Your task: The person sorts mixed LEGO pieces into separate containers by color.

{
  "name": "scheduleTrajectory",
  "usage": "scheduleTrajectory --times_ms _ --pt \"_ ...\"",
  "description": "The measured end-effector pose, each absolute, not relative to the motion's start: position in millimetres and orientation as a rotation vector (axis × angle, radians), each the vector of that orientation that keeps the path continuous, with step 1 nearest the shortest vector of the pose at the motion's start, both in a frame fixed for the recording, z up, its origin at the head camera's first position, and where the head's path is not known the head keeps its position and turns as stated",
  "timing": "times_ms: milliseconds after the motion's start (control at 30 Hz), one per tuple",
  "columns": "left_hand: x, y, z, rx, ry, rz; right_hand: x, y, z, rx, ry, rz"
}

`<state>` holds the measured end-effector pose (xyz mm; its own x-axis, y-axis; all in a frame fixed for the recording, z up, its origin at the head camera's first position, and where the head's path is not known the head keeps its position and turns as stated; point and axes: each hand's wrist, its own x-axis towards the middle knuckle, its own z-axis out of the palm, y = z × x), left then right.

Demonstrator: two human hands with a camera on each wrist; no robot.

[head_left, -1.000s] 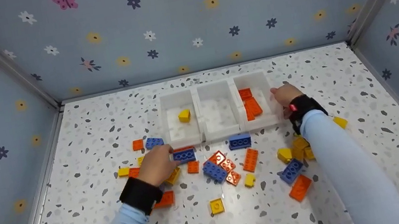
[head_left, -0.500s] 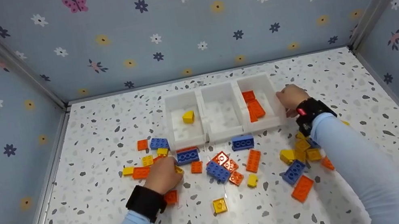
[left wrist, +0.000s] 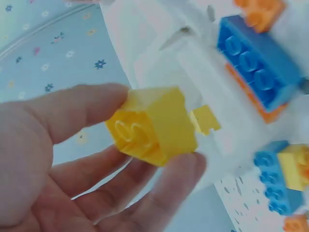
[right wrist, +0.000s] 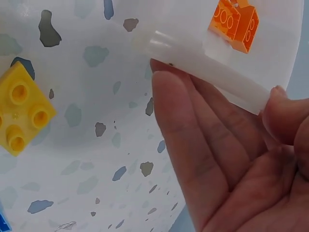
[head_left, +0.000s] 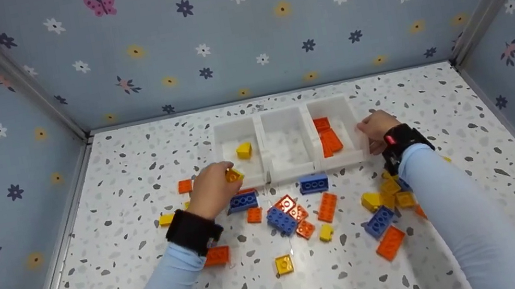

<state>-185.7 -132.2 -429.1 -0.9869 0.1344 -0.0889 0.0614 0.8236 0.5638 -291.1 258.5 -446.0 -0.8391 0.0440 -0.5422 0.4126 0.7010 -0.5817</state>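
Observation:
My left hand (head_left: 212, 189) pinches a yellow toy brick (left wrist: 161, 125) between thumb and fingers, its hollow underside partly showing in the left wrist view. It is held up at the front left corner of a white three-compartment tray (head_left: 288, 152). Inside the left compartment lies another yellow brick (head_left: 244, 150). Several orange bricks (head_left: 331, 139) sit in the right compartment. At the tray's right end, my right hand (head_left: 378, 127) grips the side wall, thumb at the rim and fingers along the outside.
Loose blue, orange and yellow bricks lie in front of the tray, among them a blue brick (head_left: 313, 183) close to its front wall. A yellow pile (head_left: 390, 190) is beside my right forearm. Flower-patterned panels (head_left: 237, 31) enclose the speckled table (head_left: 142, 154).
My left hand reached down among the bricks at the left, took hold of a yellow brick and lifted it towards the tray's left compartment. My right hand stays at the tray's right end.

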Motion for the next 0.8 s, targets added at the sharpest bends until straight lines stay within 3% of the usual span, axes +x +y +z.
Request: scheduleTrajectory --times_ms 333,800 --pt "-249.0 -92.1 -448.7 0.287 2.902 0.705 -292.0 251.9 -443.9 0.354 2.478 -0.882" --pt "-274.2 -77.6 -471.3 0.364 2.814 0.493 -291.9 253.7 -441.5 0.349 2.465 -0.889"
